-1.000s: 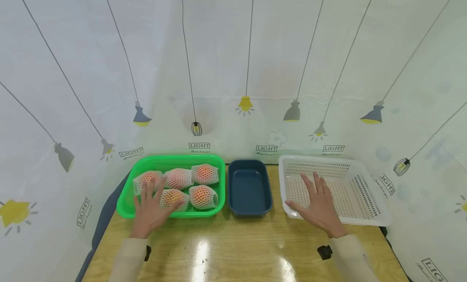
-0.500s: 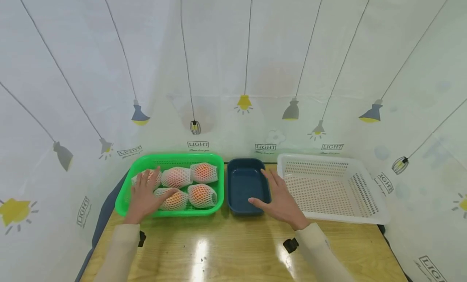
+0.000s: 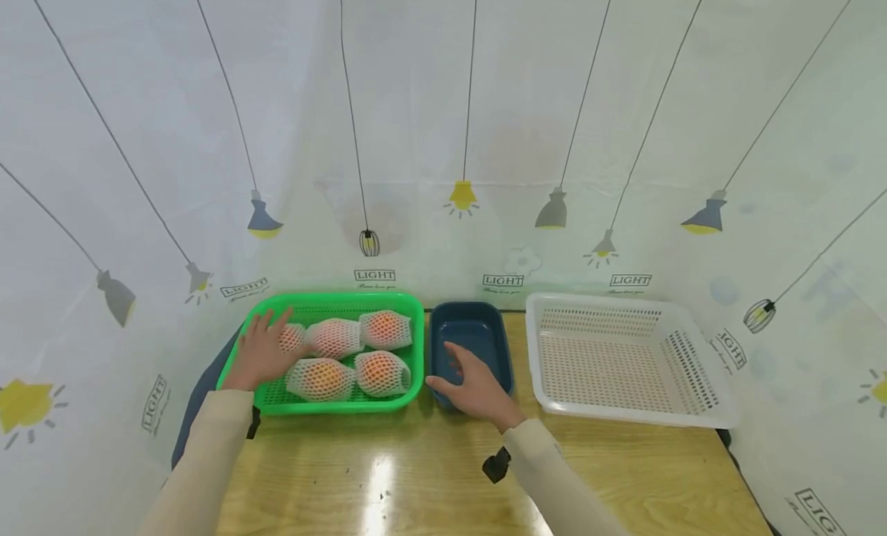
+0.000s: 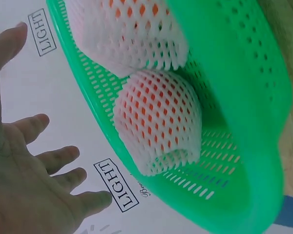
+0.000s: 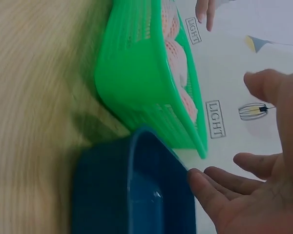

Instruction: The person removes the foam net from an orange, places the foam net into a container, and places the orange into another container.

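Several reddish-orange fruits in white foam nets (image 3: 321,380) lie in a green plastic basket (image 3: 414,366) on the left of the table. My left hand (image 3: 260,354) hovers over the left end of that basket with its fingers spread. In the left wrist view, this hand (image 4: 34,170) holds nothing and is apart from the nearest netted fruit (image 4: 158,117). Over the dark blue tray (image 3: 495,332) in the middle is my right hand (image 3: 478,390), fingers loosely bent. The right wrist view shows that hand (image 5: 263,190) with nothing in its grasp, above the blue tray's rim.
A white perforated basket (image 3: 624,366) stands on the right with nothing in it. All three containers line the back of the wooden table (image 3: 416,474), close to a wall sheet (image 3: 430,135) printed with lamps. Dark wrist straps show at both sleeves.
My right hand has travelled left from above the white basket to above the blue tray. The left hand has shifted slightly left over the green basket. The fruits have stayed in place.
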